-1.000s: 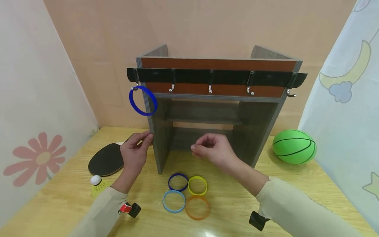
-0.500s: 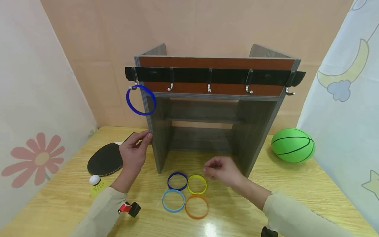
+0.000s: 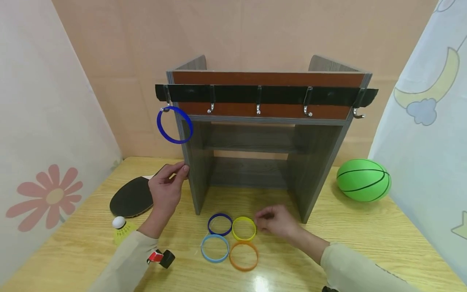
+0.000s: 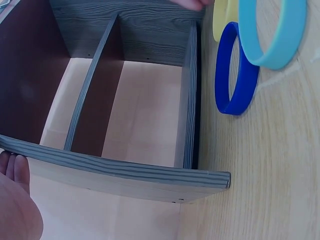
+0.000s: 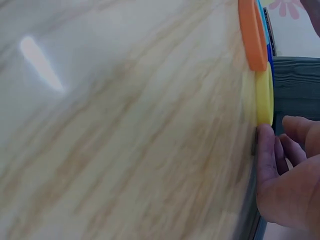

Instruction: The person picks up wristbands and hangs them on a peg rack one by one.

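Observation:
My left hand pinches the front edge of the left side panel of a small grey wooden shelf. My right hand is low over the table, its fingertips right at the outer side of a yellow wristband; thumb and forefinger stand apart in the right wrist view. Grouped with the yellow band on the table are a dark blue wristband, a light blue wristband and an orange wristband. Another blue wristband hangs on the leftmost hook of the shelf's black strip.
Several bare metal hooks line the strip to the right of the hanging band. On the left lie a black table tennis paddle and a yellow shuttlecock. A green ball sits right of the shelf.
My right hand has come down from in front of the shelf's opening to the yellow wristband on the table. My left hand has kept its grip on the panel.

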